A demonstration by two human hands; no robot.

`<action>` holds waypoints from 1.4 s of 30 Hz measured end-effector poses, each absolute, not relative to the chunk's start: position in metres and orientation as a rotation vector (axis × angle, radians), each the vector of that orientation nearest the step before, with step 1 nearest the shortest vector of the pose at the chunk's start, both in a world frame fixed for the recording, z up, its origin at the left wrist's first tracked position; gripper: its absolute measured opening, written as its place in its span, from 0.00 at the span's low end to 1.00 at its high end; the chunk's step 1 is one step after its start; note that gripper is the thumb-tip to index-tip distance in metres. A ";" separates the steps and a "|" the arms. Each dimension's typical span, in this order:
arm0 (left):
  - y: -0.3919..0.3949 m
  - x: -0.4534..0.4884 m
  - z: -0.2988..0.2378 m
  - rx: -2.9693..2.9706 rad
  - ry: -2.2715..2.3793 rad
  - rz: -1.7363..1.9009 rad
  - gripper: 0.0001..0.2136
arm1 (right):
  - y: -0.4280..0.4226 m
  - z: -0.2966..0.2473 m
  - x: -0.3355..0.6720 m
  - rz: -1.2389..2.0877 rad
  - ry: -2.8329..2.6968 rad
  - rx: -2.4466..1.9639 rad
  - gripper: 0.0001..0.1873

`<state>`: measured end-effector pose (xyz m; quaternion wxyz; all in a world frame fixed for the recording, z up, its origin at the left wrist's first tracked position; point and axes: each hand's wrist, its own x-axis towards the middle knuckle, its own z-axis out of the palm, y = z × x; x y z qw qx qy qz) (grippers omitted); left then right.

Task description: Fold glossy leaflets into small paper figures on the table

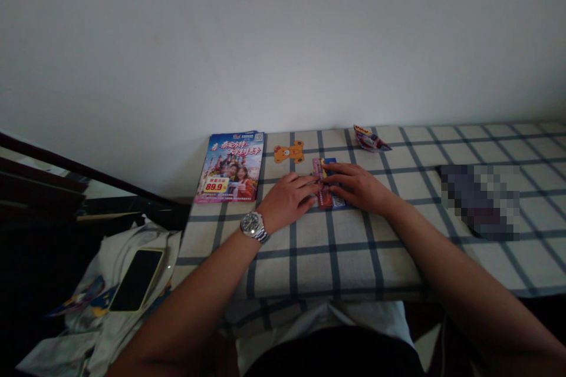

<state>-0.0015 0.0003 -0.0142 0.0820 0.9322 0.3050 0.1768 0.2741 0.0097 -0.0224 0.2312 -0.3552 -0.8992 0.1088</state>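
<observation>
A small folded flyer, printed in pink, orange and blue, lies on the checked tablecloth between my hands. My left hand, with a metal watch on the wrist, reaches its stretched fingers onto the flyer's left side. Its thumb is apart from the fingers. From the right, my right hand rests spread fingertips on the flyer's upper and middle part. The fingertips of both hands nearly meet and hide some of the paper. Both hands look open, laid on the paper rather than wrapped round it.
A stack of flyers lies at the table's left end, beside a bear-shaped cutout. Near the wall stands a folded paper piece. A blurred dark item is at right. Below left, a phone rests on white cloth.
</observation>
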 end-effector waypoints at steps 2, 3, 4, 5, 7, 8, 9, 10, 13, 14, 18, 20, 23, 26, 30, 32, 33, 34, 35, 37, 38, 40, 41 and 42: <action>0.001 -0.002 -0.014 2.778 0.900 0.546 0.14 | 0.009 -0.021 0.274 0.322 -2.455 -0.984 0.15; 0.001 -0.001 -0.013 2.774 0.895 0.555 0.14 | 0.008 -0.020 0.273 0.338 -2.439 -0.988 0.15; 0.000 -0.001 -0.013 2.770 0.893 0.563 0.14 | 0.008 -0.019 0.272 0.355 -2.420 -0.995 0.15; 0.000 -0.001 -0.013 2.766 0.895 0.568 0.15 | 0.007 -0.018 0.272 0.372 -2.398 -1.004 0.15; 0.000 -0.001 -0.013 2.763 0.912 0.571 0.15 | 0.007 -0.017 0.270 0.402 -2.348 -1.029 0.13; -0.001 0.000 -0.013 2.762 0.926 0.569 0.15 | 0.007 -0.016 0.269 0.416 -2.327 -1.040 0.12; -0.001 0.000 -0.013 2.763 0.939 0.567 0.15 | 0.008 -0.017 0.268 0.427 -2.308 -1.048 0.11; -0.001 0.000 -0.013 2.762 0.952 0.566 0.14 | 0.009 -0.017 0.267 0.433 -2.292 -1.057 0.10; -0.002 0.001 -0.013 2.761 0.965 0.570 0.14 | 0.010 -0.019 0.265 0.421 -2.256 -1.085 0.07; -0.002 0.001 -0.014 2.761 0.961 0.572 0.15 | 0.011 -0.019 0.264 0.412 -2.249 -1.092 0.06; -0.001 0.001 -0.014 2.762 0.952 0.590 0.15 | 0.012 -0.020 0.261 0.387 -2.237 -1.118 0.03; -0.001 0.001 -0.014 2.760 0.959 0.594 0.14 | 0.012 -0.020 0.260 0.375 -2.229 -1.134 0.03; -0.001 0.001 -0.013 2.757 0.964 0.591 0.14 | 0.012 -0.019 0.258 0.360 -2.224 -1.144 0.03; -0.001 0.002 -0.013 2.759 0.960 0.602 0.14 | 0.012 -0.019 0.257 0.333 -2.229 -1.145 0.03; -0.001 0.001 -0.013 2.759 0.949 0.586 0.14 | 0.013 -0.020 0.257 0.306 -2.239 -1.153 0.03; -0.001 0.002 -0.013 2.756 0.955 0.580 0.14 | 0.013 -0.020 0.257 0.296 -2.240 -1.160 0.03; -0.001 0.002 -0.013 2.754 0.959 0.583 0.15 | 0.013 -0.021 0.257 0.293 -2.241 -1.163 0.03; -0.001 0.002 -0.013 2.750 0.965 0.587 0.16 | 0.013 -0.021 0.256 0.291 -2.243 -1.164 0.03; -0.001 0.003 -0.013 2.747 0.974 0.591 0.17 | 0.013 -0.021 0.256 0.291 -2.243 -1.163 0.03; -0.002 0.004 -0.012 2.743 0.991 0.592 0.18 | 0.013 -0.020 0.256 0.294 -2.245 -1.158 0.03; -0.003 0.004 -0.012 2.744 0.998 0.585 0.19 | 0.012 -0.020 0.255 0.297 -2.241 -1.156 0.03; -0.003 0.005 -0.011 2.750 1.010 0.564 0.18 | 0.012 -0.019 0.255 0.302 -2.234 -1.158 0.03; -0.004 0.005 -0.011 2.753 1.016 0.554 0.18 | 0.011 -0.018 0.255 0.305 -2.230 -1.161 0.03; -0.004 0.005 -0.011 2.757 1.021 0.545 0.17 | 0.011 -0.018 0.254 0.307 -2.227 -1.166 0.03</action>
